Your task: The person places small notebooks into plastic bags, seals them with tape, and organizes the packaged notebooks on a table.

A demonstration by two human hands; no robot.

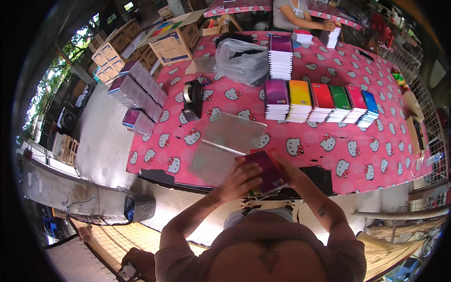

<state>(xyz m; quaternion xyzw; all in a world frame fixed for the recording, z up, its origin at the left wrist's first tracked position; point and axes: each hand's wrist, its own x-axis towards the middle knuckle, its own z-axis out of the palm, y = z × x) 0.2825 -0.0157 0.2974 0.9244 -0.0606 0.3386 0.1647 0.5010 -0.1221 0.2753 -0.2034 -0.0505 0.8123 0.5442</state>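
Close to the table's front edge I hold a small stack of notebooks (266, 175) with a purple cover on top. My left hand (240, 181) lies across its left side, fingers bent over the cover. Around the right edge wraps my right hand (290, 173). A bit of red shows behind the purple cover, and some yellow-green below it; how many notebooks there are is hidden. Just beyond my hands, a clear plastic sleeve (235, 134) lies flat and unfolded on the table, its near part partly behind my left hand.
Spiral notebooks stand in a row of colored piles (324, 101), with a taller purple pile (280, 58) behind. A tape dispenser (191, 101), crumpled clear plastic bag (242, 61) and plastic-covered notebook stacks (137, 89) are leftward. Cardboard boxes (171, 44) stand beyond. Across, a person (296, 16) handles notebooks.
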